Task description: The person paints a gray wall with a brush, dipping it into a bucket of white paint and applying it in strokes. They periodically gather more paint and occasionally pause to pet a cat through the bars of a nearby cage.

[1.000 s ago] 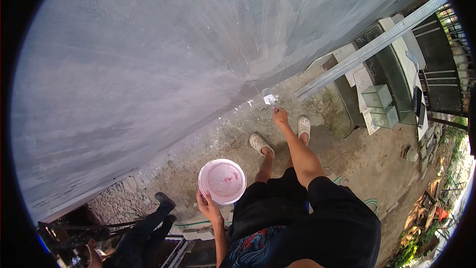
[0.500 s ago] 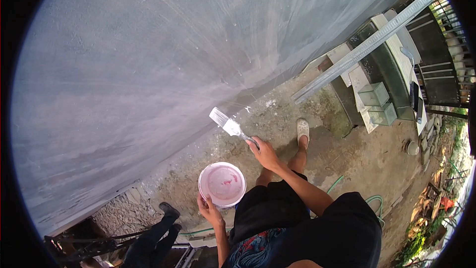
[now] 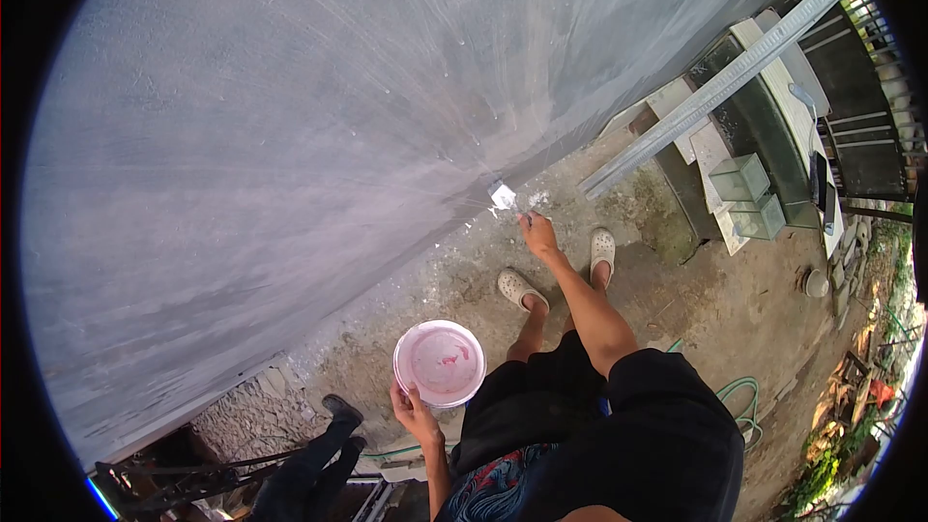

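My left hand (image 3: 416, 413) grips the rim of a round, pale pink bucket (image 3: 445, 363), fingers on its outer side and thumb over the edge. Inside it are whitish residue and a few pink-red smears. In my right hand (image 3: 539, 234) is the handle of a paintbrush (image 3: 502, 196), its bristles loaded with white paint. The brush head is right at the foot of the grey wall (image 3: 290, 135), where the wall meets the ground. Pale streaks run up the wall above it.
White spatters mark the concrete ground (image 3: 638, 300) along the wall. A long metal bar (image 3: 720, 87) slants at the right, beside glass boxes (image 3: 749, 198) and boards. A green hose (image 3: 742, 396) lies behind me. Another person's legs (image 3: 324, 459) show at lower left.
My right hand has reached forward and to the right, carrying the paintbrush from above the ground to the wall's base. The bucket stays in my left hand, almost unmoved.
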The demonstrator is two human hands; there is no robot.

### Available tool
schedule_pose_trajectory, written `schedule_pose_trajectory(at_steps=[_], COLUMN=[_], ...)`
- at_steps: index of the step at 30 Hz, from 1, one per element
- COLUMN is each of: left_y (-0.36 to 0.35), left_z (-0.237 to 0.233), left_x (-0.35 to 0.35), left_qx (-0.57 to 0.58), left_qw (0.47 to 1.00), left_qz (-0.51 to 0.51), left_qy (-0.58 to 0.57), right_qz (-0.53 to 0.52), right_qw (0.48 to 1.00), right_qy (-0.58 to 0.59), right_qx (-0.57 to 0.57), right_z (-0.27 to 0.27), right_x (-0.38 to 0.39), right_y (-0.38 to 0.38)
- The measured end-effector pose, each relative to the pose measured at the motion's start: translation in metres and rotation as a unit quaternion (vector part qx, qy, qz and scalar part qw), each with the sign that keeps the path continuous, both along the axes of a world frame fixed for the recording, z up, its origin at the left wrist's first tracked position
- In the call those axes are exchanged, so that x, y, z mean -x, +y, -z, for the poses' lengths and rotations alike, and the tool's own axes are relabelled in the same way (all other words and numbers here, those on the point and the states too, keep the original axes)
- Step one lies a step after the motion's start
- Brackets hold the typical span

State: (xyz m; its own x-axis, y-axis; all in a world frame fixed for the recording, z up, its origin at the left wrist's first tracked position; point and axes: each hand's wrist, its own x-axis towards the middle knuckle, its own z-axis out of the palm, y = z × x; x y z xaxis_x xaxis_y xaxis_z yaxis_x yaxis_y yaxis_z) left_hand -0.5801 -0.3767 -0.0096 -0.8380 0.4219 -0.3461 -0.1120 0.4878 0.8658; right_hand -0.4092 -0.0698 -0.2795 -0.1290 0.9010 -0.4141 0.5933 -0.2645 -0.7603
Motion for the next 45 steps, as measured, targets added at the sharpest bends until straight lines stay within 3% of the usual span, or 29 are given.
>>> schedule_pose_trajectory(at_steps=[7, 9, 12, 16, 20, 26, 30, 32, 34, 35, 37, 38, 40, 41, 43, 45], left_y=[0.010, 0.014, 0.017, 0.008, 0.000, -0.002, 0.011, 0.012, 0.016, 0.016, 0.014, 0.013, 0.011, 0.011, 0.011, 0.017], left_z=[0.005, 0.003, 0.000, -0.006, -0.005, 0.007, -0.001, 0.000, -0.005, -0.007, -0.006, -0.005, -0.006, -0.005, -0.001, 0.004], left_x=[0.004, 0.006, 0.006, 0.008, 0.009, 0.002, -0.003, 0.001, 0.000, 0.000, 0.001, 0.000, 0.000, -0.002, -0.006, -0.010], left_qx=[0.007, 0.009, 0.015, 0.013, 0.002, 0.028, 0.037, 0.027, 0.029, 0.032, 0.022, 0.013, 0.028, 0.038, 0.033, 0.028], left_qw=[1.000, 1.000, 1.000, 0.999, 1.000, 0.999, 0.999, 0.999, 0.999, 0.999, 0.999, 0.999, 0.999, 0.999, 0.999, 0.999], left_qz=[0.008, 0.012, 0.023, 0.020, 0.008, 0.026, 0.025, 0.031, 0.027, 0.024, 0.025, 0.022, 0.023, 0.022, 0.020, 0.025], left_qy=[0.007, 0.006, 0.011, 0.027, 0.026, 0.001, 0.004, 0.006, 0.014, 0.020, 0.025, 0.028, 0.022, 0.013, 0.002, -0.004], right_qz=[-0.093, -0.153, -0.102, 0.090, 0.162, -0.117, -0.203, -0.039, 0.110, 0.111, 0.345, 0.346, 0.221, 0.222, 0.170, 0.127], right_qw=[0.984, 0.968, 0.992, 0.992, 0.985, 0.991, 0.973, 0.998, 0.992, 0.992, 0.938, 0.938, 0.974, 0.974, 0.978, 0.980], right_qy=[0.151, 0.152, 0.049, -0.094, -0.056, 0.070, 0.048, -0.003, -0.050, -0.048, -0.033, -0.032, -0.007, -0.010, 0.118, 0.152], right_qx=[-0.026, -0.127, -0.063, 0.002, 0.013, -0.009, -0.101, -0.039, -0.030, -0.028, 0.018, 0.018, -0.044, -0.045, 0.015, 0.011], right_z=[-0.098, -0.102, -0.046, 0.034, 0.051, -0.035, -0.034, -0.015, 0.014, 0.023, 0.038, 0.046, 0.051, 0.050, 0.015, -0.032], right_x=[0.010, 0.012, 0.024, 0.026, 0.024, 0.030, 0.028, 0.036, 0.037, 0.037, 0.035, 0.032, 0.028, 0.031, 0.035, 0.023], right_y=[-0.081, -0.087, -0.066, -0.038, -0.034, -0.070, -0.089, -0.072, -0.053, -0.049, -0.035, -0.027, -0.023, -0.027, -0.038, -0.061])
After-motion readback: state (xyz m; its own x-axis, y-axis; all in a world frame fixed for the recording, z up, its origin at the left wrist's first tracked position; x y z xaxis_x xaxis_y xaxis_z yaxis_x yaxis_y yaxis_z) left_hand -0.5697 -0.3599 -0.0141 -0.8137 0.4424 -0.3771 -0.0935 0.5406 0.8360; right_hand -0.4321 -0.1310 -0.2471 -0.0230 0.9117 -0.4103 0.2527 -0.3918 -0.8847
